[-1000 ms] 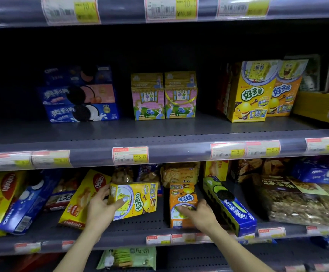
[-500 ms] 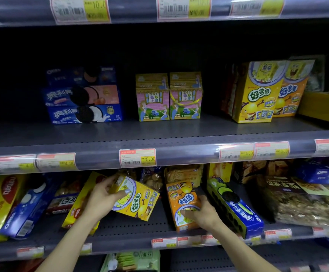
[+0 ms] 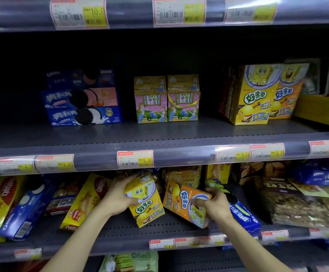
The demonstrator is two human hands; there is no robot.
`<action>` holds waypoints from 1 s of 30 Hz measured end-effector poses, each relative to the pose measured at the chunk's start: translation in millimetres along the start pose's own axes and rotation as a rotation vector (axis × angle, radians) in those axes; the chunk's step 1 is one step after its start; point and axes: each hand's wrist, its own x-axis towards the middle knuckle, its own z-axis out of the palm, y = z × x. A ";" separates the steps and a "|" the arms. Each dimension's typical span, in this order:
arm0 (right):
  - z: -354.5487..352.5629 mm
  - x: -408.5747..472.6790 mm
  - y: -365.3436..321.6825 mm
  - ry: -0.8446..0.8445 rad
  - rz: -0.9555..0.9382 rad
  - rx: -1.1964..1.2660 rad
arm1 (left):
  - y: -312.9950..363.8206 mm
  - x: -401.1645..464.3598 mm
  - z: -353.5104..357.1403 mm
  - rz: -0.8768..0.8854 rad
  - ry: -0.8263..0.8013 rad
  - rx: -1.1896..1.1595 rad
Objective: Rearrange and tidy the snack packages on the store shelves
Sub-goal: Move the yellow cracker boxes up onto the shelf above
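On the lower shelf, my left hand grips a small yellow cartoon snack box, held nearly upright and lifted a little off the shelf. My right hand grips a small orange box of the same brand, tilted on its side with its top toward the right. The two boxes almost touch. Two larger boxes of that brand, one yellow and one orange, stand on the middle shelf at the right.
The middle shelf holds stacked blue cookie boxes at the left and two house-shaped boxes in the centre. Yellow wafer packs, a blue cookie box and a bagged snack crowd the lower shelf around my hands.
My left hand turned the yellow box from lying sideways to nearly upright. My right hand took hold of the orange box and tipped it over onto its side.
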 end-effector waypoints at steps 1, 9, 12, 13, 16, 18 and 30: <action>-3.5 -0.6 -1.8 0.016 -0.010 0.015 | 1.2 0.6 4.2 0.001 0.005 -0.022; -21.2 0.5 -10.6 -0.015 -0.115 0.081 | -11.2 -8.6 36.3 -0.111 0.046 -0.209; -28.6 1.8 -12.8 -0.089 -0.152 0.104 | -14.0 -10.3 39.6 -0.122 0.055 -0.276; -31.4 2.3 -13.8 -0.107 -0.167 0.105 | -13.6 -10.6 39.2 -0.120 0.058 -0.298; -39.7 3.6 -18.3 -0.158 -0.185 0.116 | -9.0 -13.9 35.0 -0.112 0.079 -0.333; -45.4 3.9 -22.6 -0.188 -0.184 0.118 | -8.7 -14.7 30.9 -0.119 0.084 -0.355; -102.0 -10.1 -53.0 -0.418 -0.271 0.046 | 28.6 -48.9 25.1 -0.074 -0.056 -0.502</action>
